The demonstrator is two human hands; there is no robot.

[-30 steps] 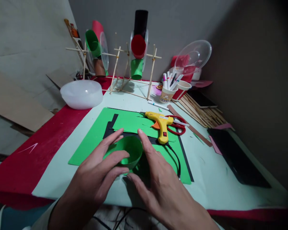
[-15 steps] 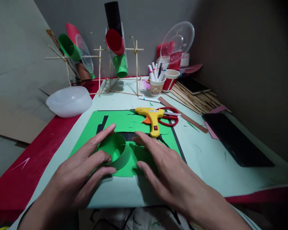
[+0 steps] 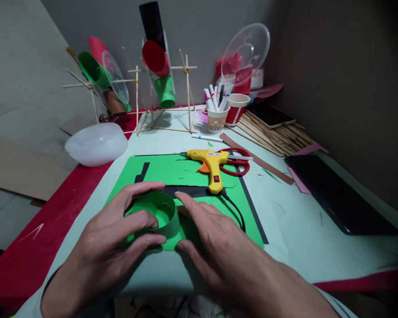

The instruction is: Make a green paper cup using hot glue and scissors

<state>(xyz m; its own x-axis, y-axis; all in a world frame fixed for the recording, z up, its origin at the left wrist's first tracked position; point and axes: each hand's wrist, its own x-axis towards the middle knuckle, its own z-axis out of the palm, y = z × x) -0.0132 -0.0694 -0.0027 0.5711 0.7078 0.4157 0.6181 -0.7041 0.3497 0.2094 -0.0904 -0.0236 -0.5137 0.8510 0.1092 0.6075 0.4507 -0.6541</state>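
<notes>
A rolled ring of green paper (image 3: 170, 227) stands over the green sheets in front of me. My left hand (image 3: 119, 234) grips it, with one finger inside the near wall, the thumb outside and another finger along the far rim. Close to the ring's right side is my right hand (image 3: 215, 238), its thumb and fingers apart and the palm side facing the ring. Whether its fingertips touch the paper I cannot tell. Beyond the hands, a yellow hot glue gun (image 3: 212, 163) lies on the green sheet (image 3: 169, 170), beside red-handled scissors (image 3: 240, 170).
Stick frames hold coloured paper tubes (image 3: 155, 59) at the back. A cup of markers (image 3: 218, 119), a red-and-white cup (image 3: 237, 110) and wooden sticks (image 3: 272, 134) stand or lie behind. A translucent bowl (image 3: 96, 143) is at left, a black phone-like slab (image 3: 338, 194) at right.
My right hand has moved left, nearer to the green ring. The left hand's far finger has bent down along the rim. The view has shifted slightly, and more of the glue gun's cord shows.
</notes>
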